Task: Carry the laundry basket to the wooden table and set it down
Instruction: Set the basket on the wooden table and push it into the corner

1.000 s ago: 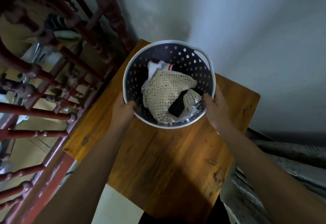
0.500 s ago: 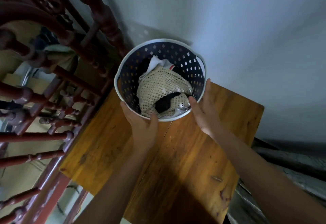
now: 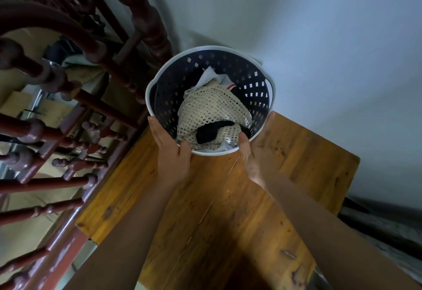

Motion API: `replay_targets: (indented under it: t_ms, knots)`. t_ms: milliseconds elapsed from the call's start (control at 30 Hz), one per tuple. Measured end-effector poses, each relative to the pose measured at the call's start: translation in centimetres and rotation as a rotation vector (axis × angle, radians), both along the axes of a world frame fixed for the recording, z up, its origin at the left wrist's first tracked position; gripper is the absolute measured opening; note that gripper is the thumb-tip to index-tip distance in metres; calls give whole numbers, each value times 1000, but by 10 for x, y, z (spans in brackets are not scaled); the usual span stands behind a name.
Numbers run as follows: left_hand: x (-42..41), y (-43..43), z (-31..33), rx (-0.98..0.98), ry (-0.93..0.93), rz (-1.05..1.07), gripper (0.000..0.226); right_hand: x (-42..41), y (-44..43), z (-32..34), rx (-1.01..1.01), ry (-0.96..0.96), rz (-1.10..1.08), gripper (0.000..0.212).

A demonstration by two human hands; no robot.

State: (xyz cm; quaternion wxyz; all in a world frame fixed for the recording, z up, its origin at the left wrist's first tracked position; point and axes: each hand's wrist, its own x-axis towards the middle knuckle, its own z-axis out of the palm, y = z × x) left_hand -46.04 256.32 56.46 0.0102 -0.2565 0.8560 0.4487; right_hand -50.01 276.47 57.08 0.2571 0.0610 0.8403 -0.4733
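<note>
Gripping round dark perforated white-rimmed laundry basket (image 3: 255, 88), left hand (image 3: 173, 152), right hand (image 3: 258, 152), wooden table (image 3: 296, 170)

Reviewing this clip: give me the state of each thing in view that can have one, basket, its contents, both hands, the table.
laundry basket: upright at the table's far end by the wall, no lid
cream mesh cloth: crumpled inside the basket, on top of the pile
black garment: in the basket, partly covered
left hand: on the basket's near rim
right hand: on the near rim
wooden table: near part bare
</note>
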Motion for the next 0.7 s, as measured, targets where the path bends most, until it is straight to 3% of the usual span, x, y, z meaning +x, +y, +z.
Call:
replay_targets:
  t_ms: [300, 600, 700]
  knots:
    - [-9, -28, 8, -28, -27, -6, 83, 4, -4, 15, 15, 22, 177, 98]
    - [-18, -36, 11, -96, -70, -10, 79, -5, 0, 7, 162, 38, 232, 103]
    - [-21, -36, 21, -58, -155, -14, 82, -2, 1, 17, 41, 29, 171, 97]
